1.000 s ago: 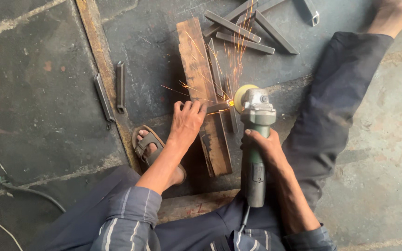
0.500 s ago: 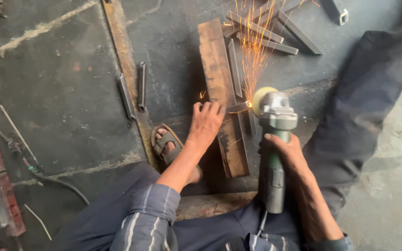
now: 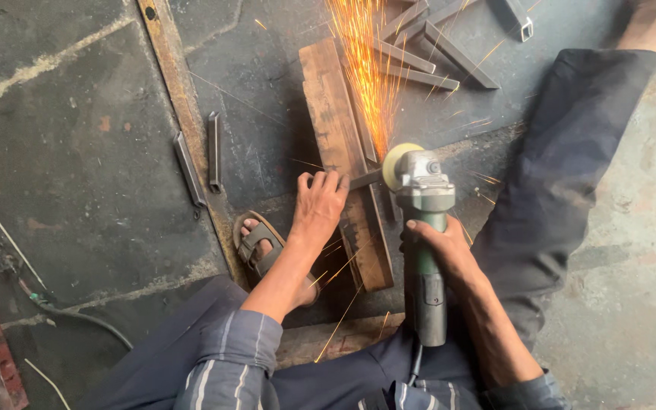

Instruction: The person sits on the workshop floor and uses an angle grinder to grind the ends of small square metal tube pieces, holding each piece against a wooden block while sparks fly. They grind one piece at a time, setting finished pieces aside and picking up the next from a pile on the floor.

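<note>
So the biggest thing here is the dark floor [image 3: 77,175], patchy and scuffed, with a paler concrete strip [image 3: 639,288] out at 3 o'clock. The person sits on it with legs spread, dark trouser leg [image 3: 563,175] running up toward 1 o'clock, and a sandalled foot [image 3: 263,247] sitting just left of center.

Dead center lies a rusty wooden plank [image 3: 343,152] pointing roughly 12 to 6. A thin metal strip [image 3: 364,178] rests on it, and the left hand [image 3: 319,203] is pressed flat on the plank right at the strip's near end, fingers spread, pinning rather than wrapping anything.

Just right of that, the right hand [image 3: 436,244] is closed tight around the green body of an angle grinder [image 3: 423,235], whose handle runs down toward 6 o'clock with the cord trailing off under the shirt. Its yellowish disc [image 3: 398,161] seems to bite the metal strip at the plank's right edge, though the glare makes the exact contact hard to see. Sparks [image 3: 366,68] fan straight up to 12 o'clock, with a few stray ones shooting down toward 6.

Up at 1 o'clock there's a loose pile of angle iron offcuts [image 3: 427,45]. At 9 to 10 o'clock, two short steel bars [image 3: 203,156] lie beside a long rusty flat bar [image 3: 180,99].
</note>
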`<move>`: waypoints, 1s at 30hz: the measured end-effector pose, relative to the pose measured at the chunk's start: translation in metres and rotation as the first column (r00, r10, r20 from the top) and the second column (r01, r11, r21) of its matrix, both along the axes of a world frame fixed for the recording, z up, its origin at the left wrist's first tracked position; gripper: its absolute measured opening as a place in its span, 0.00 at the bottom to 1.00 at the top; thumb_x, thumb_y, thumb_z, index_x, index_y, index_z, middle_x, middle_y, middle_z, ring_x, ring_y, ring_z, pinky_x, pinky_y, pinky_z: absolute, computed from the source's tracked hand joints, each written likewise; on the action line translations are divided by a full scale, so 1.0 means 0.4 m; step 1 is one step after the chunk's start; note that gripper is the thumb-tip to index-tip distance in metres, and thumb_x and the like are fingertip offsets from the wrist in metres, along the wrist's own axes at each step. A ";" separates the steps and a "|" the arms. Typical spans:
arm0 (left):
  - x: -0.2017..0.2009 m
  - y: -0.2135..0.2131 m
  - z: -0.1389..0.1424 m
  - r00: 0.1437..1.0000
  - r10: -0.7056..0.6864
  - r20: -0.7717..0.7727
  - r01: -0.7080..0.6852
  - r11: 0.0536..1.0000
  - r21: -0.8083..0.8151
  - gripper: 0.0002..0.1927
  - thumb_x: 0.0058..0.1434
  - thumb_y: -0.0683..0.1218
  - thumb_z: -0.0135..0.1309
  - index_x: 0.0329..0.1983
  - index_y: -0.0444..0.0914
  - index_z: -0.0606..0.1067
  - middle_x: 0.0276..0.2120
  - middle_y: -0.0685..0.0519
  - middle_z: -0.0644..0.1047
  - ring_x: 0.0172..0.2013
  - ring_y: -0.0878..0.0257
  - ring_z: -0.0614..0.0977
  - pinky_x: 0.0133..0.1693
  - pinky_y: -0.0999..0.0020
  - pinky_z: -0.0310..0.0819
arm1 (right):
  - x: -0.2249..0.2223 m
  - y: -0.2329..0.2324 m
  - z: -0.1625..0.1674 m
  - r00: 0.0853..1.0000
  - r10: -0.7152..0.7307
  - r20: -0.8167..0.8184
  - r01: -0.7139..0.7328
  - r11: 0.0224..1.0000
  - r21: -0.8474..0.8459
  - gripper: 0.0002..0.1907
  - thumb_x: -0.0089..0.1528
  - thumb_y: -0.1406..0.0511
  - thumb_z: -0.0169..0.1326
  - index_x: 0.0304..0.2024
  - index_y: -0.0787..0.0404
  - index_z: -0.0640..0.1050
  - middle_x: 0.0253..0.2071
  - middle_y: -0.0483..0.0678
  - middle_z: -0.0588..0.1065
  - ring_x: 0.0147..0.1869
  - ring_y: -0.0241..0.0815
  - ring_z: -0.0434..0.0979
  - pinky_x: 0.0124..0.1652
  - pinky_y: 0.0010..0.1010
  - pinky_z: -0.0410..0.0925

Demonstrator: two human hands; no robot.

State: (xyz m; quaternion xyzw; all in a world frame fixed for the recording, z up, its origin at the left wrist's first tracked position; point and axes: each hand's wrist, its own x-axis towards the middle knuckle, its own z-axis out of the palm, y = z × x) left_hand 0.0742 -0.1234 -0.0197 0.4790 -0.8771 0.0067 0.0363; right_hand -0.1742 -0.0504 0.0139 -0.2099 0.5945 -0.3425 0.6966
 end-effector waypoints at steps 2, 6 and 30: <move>0.000 0.001 0.002 1.000 0.004 0.000 -0.004 1.000 -0.001 0.18 0.57 0.40 0.55 0.52 0.37 0.78 0.40 0.52 0.72 0.45 0.57 0.75 0.53 0.52 0.66 | -0.009 0.000 -0.002 1.000 -0.021 0.007 0.021 1.000 0.011 0.21 0.58 0.58 0.59 0.44 0.70 0.74 0.33 0.54 0.77 0.33 0.46 0.81 0.34 0.37 0.75; 0.000 0.002 0.004 1.000 0.004 -0.021 -0.004 1.000 0.001 0.18 0.57 0.40 0.55 0.52 0.37 0.78 0.40 0.51 0.72 0.45 0.56 0.75 0.53 0.52 0.66 | -0.022 0.005 -0.010 0.999 -0.036 -0.012 0.037 0.998 0.057 0.20 0.58 0.58 0.58 0.43 0.68 0.74 0.32 0.55 0.78 0.33 0.47 0.82 0.33 0.38 0.76; 0.013 0.022 -0.009 0.997 0.025 -0.071 -0.027 0.999 -0.028 0.20 0.60 0.39 0.53 0.57 0.37 0.79 0.39 0.50 0.72 0.45 0.55 0.75 0.53 0.52 0.66 | -0.048 0.011 -0.060 0.975 -0.156 0.159 0.138 0.984 0.114 0.27 0.58 0.53 0.59 0.45 0.71 0.75 0.33 0.56 0.77 0.32 0.48 0.80 0.31 0.38 0.75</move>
